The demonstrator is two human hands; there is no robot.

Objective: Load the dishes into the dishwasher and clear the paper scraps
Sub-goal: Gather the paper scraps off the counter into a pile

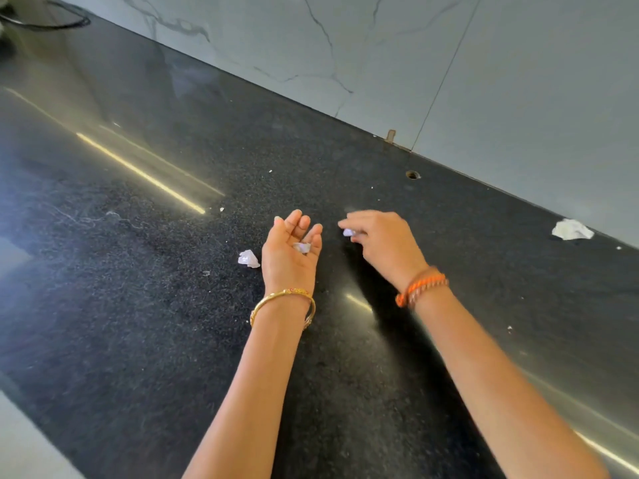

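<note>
My left hand (289, 250) is cupped palm-up over the black granite counter (138, 271), and a small white paper scrap (302, 246) lies in its palm. My right hand (382, 242) hovers just to the right, palm down, pinching another small paper scrap (348, 232) in its fingertips. A crumpled white scrap (248, 259) lies on the counter just left of my left hand. A larger crumpled scrap (572, 229) lies far right near the wall. Tiny white crumbs dot the counter. No dishes or dishwasher are in view.
A grey marbled wall (449, 46) runs along the counter's far edge. A small round hole (412, 174) is in the counter near the wall. A black cable (52, 24) lies at the far left corner. The counter's near edge is at the lower left.
</note>
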